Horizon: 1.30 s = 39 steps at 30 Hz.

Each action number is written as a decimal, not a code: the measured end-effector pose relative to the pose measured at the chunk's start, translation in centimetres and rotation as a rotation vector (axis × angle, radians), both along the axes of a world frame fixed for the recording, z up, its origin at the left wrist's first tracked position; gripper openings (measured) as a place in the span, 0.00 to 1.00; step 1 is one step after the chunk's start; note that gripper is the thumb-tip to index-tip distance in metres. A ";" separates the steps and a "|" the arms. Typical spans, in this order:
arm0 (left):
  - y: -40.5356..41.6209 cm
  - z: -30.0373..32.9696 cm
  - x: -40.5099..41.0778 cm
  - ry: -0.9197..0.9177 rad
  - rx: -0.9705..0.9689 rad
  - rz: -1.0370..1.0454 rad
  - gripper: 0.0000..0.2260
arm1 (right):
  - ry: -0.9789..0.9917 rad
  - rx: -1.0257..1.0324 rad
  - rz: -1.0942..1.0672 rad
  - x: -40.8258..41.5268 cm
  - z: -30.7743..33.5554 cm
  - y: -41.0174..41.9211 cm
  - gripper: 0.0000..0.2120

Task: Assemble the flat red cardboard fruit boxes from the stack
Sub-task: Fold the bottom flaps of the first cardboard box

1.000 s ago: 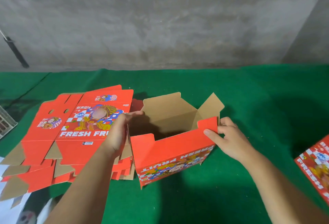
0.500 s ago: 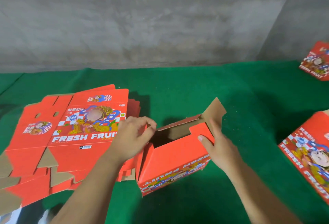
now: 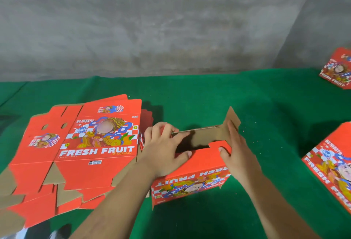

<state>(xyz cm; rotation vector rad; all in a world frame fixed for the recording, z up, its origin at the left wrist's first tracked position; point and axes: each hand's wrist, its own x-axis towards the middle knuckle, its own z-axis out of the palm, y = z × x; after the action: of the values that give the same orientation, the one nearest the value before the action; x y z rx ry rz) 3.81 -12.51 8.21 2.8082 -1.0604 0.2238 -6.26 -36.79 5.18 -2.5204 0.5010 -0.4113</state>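
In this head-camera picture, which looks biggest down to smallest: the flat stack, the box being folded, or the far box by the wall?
1. Flat stack.
2. Box being folded.
3. Far box, though distance and the frame edge shrink it; it may match the folded one.

Half-folded red box [image 3: 191, 170] beside flat stack [image 3: 76, 155].
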 end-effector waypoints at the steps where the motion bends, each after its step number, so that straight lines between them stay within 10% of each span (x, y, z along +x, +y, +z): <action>1: -0.2 0.2 0.5 -0.007 0.022 0.034 0.33 | -0.042 0.007 0.038 0.2 -0.2 0.1 0.44; 14: -1.5 1.6 6.3 0.465 -0.103 0.193 0.33 | -0.287 -0.091 0.195 -0.5 -2.7 0.2 0.23; 17: -0.9 0.0 6.1 0.252 -0.125 0.102 0.33 | -0.319 -0.074 0.209 -0.9 -3.0 0.3 0.09; 21: 0.0 -2.9 4.6 0.042 -0.312 -0.054 0.50 | -0.251 -0.121 0.145 0.2 -2.2 -0.2 0.22; 26: 1.2 -1.9 4.5 0.257 -0.675 -0.325 0.22 | -0.017 0.317 -0.006 2.6 -0.2 -0.7 0.41; 31: 1.3 -2.4 2.2 0.198 -0.206 -0.259 0.14 | 0.099 0.409 -0.069 3.8 -0.4 -0.7 0.27; 35: 0.5 -2.4 1.6 0.220 0.017 0.285 0.44 | 0.233 0.352 0.041 3.8 -0.1 -2.0 0.51; 39: -0.6 -3.1 1.1 0.504 -0.090 0.524 0.64 | 0.434 0.087 0.013 3.9 0.4 -1.9 0.40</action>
<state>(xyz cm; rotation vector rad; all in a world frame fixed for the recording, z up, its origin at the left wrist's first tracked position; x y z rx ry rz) 4.91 -13.07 5.09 2.7697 -0.1996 -0.3628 -2.37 -38.69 5.58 -2.5268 0.6468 0.1684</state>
